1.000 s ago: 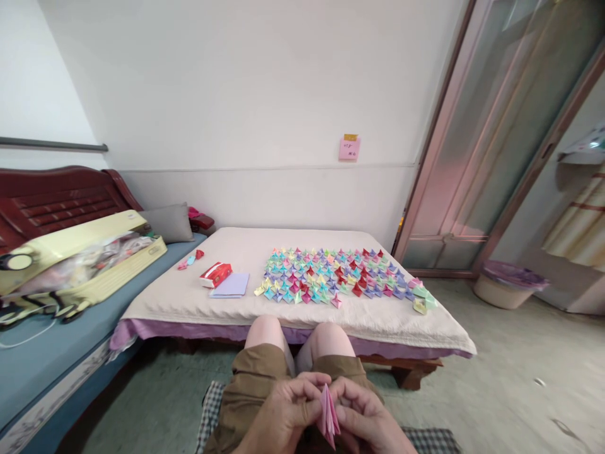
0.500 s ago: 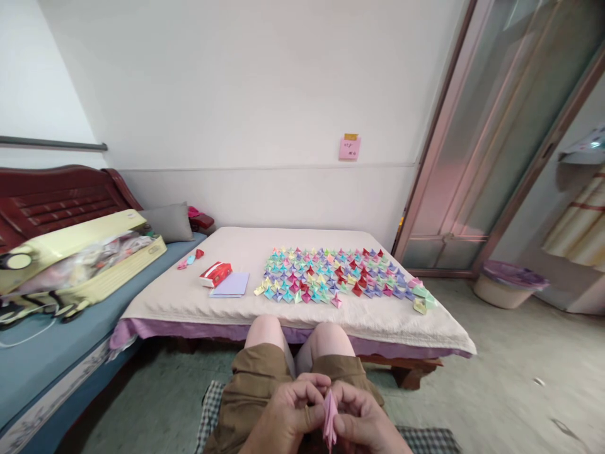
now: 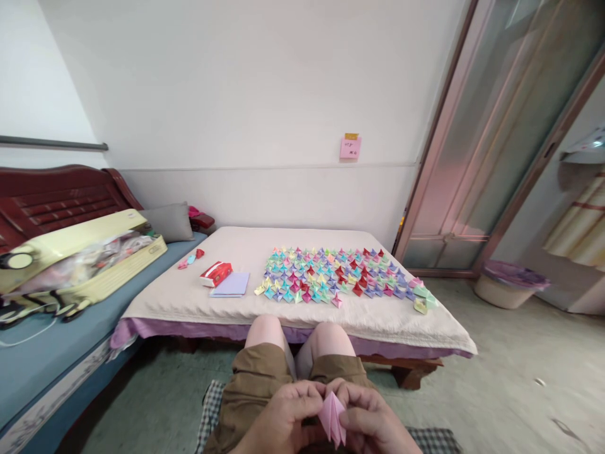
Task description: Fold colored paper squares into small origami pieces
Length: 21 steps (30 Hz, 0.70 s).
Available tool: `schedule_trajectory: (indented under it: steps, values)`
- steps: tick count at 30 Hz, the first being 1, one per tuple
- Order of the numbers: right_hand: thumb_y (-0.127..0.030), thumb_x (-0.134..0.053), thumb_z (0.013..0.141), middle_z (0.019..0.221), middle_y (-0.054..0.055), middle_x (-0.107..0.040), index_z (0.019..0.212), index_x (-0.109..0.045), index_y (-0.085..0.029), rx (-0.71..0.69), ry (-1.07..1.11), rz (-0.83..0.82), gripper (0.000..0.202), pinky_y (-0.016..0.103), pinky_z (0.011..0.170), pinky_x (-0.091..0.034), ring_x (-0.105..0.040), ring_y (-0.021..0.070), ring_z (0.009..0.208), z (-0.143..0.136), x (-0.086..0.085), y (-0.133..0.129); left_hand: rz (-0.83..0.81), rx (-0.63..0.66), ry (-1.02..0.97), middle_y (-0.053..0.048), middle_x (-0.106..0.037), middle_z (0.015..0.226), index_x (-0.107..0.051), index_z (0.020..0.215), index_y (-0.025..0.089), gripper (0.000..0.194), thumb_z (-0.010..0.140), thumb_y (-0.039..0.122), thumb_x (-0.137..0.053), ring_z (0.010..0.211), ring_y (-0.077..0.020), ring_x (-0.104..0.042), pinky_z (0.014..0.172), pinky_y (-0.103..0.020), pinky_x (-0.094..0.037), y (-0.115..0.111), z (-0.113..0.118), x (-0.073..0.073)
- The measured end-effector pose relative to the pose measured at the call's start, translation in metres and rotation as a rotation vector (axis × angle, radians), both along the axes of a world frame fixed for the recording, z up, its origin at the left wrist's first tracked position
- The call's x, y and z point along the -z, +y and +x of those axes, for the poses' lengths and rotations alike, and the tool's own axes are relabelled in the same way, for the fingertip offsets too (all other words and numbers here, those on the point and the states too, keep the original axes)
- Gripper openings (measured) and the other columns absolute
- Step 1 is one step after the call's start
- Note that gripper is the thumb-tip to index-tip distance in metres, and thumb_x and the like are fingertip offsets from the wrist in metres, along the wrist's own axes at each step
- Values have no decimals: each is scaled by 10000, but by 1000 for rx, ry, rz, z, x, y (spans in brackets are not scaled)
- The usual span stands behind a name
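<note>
A pink folded paper piece, pointed at the top with several pleats, is held above my lap. My left hand pinches its left side between thumb and fingers. From the other side, my right hand grips it with the thumb across the front. Some of the fingertips behind the paper are hidden. Beyond my knees, many small folded paper pieces in several colours stand in close rows on the cloth-covered table.
Left on the table are purple paper sheets, a red and white packet and small red and blue bits. An open yellow suitcase lies on the blue seat. A lined bin stands at right.
The pink paper has turned and spread wider, so more of its front face shows. Both hands have shifted slightly and still hold it. Things on the table have stayed put.
</note>
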State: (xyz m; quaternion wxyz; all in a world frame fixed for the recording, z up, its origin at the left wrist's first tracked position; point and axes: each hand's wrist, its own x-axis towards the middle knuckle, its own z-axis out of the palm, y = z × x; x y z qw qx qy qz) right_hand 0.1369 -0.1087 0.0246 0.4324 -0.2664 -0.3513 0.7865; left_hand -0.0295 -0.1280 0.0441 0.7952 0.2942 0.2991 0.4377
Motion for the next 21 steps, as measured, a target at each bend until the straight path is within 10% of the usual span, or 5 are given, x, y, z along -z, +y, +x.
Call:
schedule_trajectory:
  steps: [8, 15, 21]
  values:
    - [-61, -617, 558, 780, 25, -644, 542, -616, -174, 33, -371, 281, 114, 251, 600, -452, -576, 176, 714, 5, 10, 7, 152, -68, 442, 16, -602, 556, -530, 657, 182, 364, 649, 437, -790, 504, -119, -506, 502, -237, -351, -1, -1, 10]
    - [-427, -710, 750, 547, -20, -641, 648, -546, -188, -31, -432, 177, 308, 198, 417, -324, -467, 85, 418, -2, 23, 3, 342, -211, 734, 84, -399, 483, -499, 573, 189, 286, 684, 339, -715, 492, -87, -312, 476, -241, -207, 5, 0, 22]
    - [-369, -736, 714, 490, -79, -517, 611, -482, -202, 108, -443, 199, 320, 185, 408, -257, -366, 62, 417, -8, 29, 2, 338, -277, 688, 83, -395, 487, -493, 584, 200, 323, 659, 398, -737, 479, -87, -321, 475, -237, -227, 8, 4, 35]
